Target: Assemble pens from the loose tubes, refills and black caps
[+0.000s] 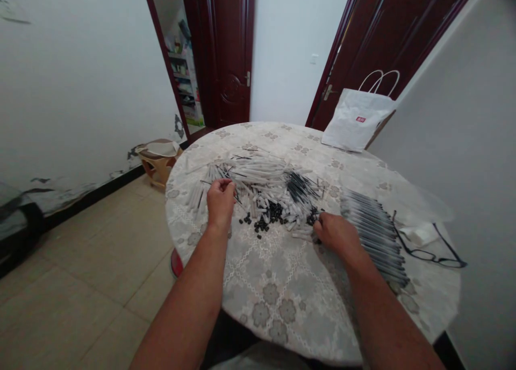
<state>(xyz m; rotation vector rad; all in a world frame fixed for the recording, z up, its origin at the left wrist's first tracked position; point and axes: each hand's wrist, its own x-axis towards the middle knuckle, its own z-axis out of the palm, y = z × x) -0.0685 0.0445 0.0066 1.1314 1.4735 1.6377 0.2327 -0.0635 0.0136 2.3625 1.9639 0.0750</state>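
Small, stubby black pieces (276, 213) lie heaped on our round, floral-covered table (258, 273), nearer us than the slim whitish tubes (260, 170). Our right hand (337, 231) is at their right edge, our left hand (220, 198) by the tubes; whether either grip is closed, we cannot tell.

At the far right of the round table (282, 273), we see a white bag (352, 120) with looped handles and a small red label (361, 119). Black-rimmed eyeglasses (435, 258) lie near the right edge, temples unfolded. Beyond, we make out a left door (229, 47) and a right door (393, 34), both dark red, with a wall switch (314, 58) between them. On our left, a low wooden stool (158, 168) stands beside a peeling wall (88, 90), near a loaded shelf (180, 74).
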